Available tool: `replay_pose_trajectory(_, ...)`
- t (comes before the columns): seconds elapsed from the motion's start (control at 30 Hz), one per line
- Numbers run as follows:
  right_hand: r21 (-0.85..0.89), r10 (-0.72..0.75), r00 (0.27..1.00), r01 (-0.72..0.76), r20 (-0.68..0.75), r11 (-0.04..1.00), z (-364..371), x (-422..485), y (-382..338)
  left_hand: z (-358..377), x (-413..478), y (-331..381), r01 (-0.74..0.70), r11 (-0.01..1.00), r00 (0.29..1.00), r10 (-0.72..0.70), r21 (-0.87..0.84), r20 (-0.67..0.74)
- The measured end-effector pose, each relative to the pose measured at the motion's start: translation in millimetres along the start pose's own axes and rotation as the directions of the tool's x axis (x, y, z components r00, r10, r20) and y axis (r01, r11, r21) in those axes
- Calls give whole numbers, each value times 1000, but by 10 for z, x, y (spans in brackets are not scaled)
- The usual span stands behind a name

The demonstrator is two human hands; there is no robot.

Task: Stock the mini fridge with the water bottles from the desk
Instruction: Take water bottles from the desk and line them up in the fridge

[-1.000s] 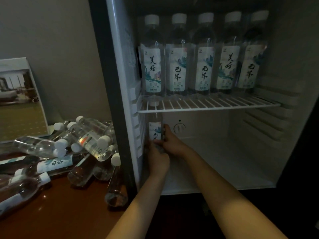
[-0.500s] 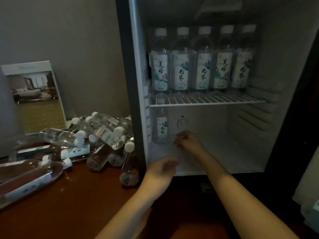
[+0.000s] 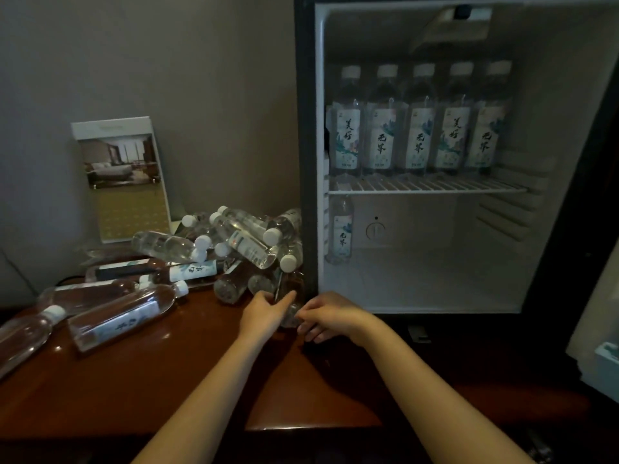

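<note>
Grip: L hand (image 3: 264, 313) clamped on bottle (image 3: 290, 308), R hand (image 3: 330, 316) unclear; fridge (image 3: 552, 128) holds 6 btls (image 3: 420, 142) (5 on shelf (image 3: 469, 188)).

Inside the mini fridge (image 3: 552, 95) we find a wire shelf (image 3: 435, 186) bearing a row of five bottles (image 3: 420, 128), all upright. Under it, a single bottle (image 3: 341, 229) stands by the fridge's left wall. Left of the fridge, a pile of bottles (image 3: 241, 242) lies on the desk (image 3: 167, 380), with a card (image 3: 124, 179) propped behind. Before the fridge's left edge, our left hand (image 3: 264, 313) holds the nearest bottle (image 3: 289, 306), and our right hand (image 3: 331, 316) is just beside it.
</note>
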State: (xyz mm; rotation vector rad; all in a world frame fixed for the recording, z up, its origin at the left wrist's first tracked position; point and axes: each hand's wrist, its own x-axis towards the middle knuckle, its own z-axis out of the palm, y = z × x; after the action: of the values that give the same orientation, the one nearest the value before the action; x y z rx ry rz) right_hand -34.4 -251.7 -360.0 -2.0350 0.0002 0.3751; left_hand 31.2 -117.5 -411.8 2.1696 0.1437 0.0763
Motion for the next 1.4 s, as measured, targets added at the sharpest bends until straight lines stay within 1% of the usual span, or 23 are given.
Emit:
replay_pose_trajectory(0.07,-16,26,998,-27,-60,999,133,53,-13,29,37,22,21,997,1000,-22,-76,-4)
replay_pose_trajectory(0.17,-183,35,977,-74,-208,980,265,123,4,-15,28,15,109,966,994,-101,-235,47)
replay_pose_trajectory(0.23,-277,-6,950,-85,-313,957,316,139,24,-76,0,-37,130,961,991,-120,-244,56)
replay_pose_trajectory(0.3,-326,-57,916,-82,-396,942,353,122,10,-118,-9,-125,126,976,992,-120,-178,46)
replay_pose_trajectory(0.33,-330,-69,902,-83,-425,940,371,107,-4,-138,-29,-144,128,981,991,-123,-146,44)
replay_pose_trajectory(0.4,-304,-70,885,-84,-461,949,418,96,-19,-134,-47,-134,126,978,991,-116,-168,66)
replay_pose_trajectory(0.47,-256,-60,872,-76,-485,964,469,90,-22,-82,-49,-45,131,962,988,-105,-241,116)
replay_pose_trajectory(0.57,-173,-37,846,-65,-531,983,507,75,8,-43,-54,145,225,891,966,-152,-394,210)
replay_pose_trajectory(0.6,-152,-33,841,-59,-540,987,506,72,17,-38,-52,181,254,872,959,-172,-418,225)
replay_pose_trajectory(0.63,-137,-31,840,-52,-542,989,503,72,18,-21,-25,185,263,879,956,-182,-397,229)
replay_pose_trajectory(0.73,-103,-21,847,-40,-531,994,490,57,6,0,-29,191,239,923,964,-188,-301,189)
replay_pose_trajectory(0.83,-75,1,850,-48,-526,996,469,63,26,15,-33,177,226,928,967,-175,-297,187)
replay_pose_trajectory(0.9,-17,45,859,-62,-510,998,471,96,51,-34,-74,135,232,937,960,-177,-261,219)
replay_pose_trajectory(0.97,81,83,869,-50,-487,995,504,144,63,-135,-112,27,225,958,951,-176,-178,255)
replay_pose_trajectory(1.03,188,112,881,-27,-460,982,564,191,54,-282,-162,-79,199,976,934,-160,-92,319)
replay_pose_trajectory(1.13,291,132,898,-4,-420,957,673,261,34,-462,-258,-204,140,989,901,-105,-54,421)
replay_pose_trajectory(1.2,324,152,896,-10,-416,946,744,291,12,-545,-362,-260,97,994,908,-66,-54,413)
replay_pose_trajectory(1.27,370,181,890,-14,-419,929,803,308,-16,-595,-467,-296,61,993,923,-20,-96,384)
replay_pose_trajectory(1.4,437,233,898,-51,-374,898,866,258,-72,-622,-636,-299,-2,982,916,78,-189,394)
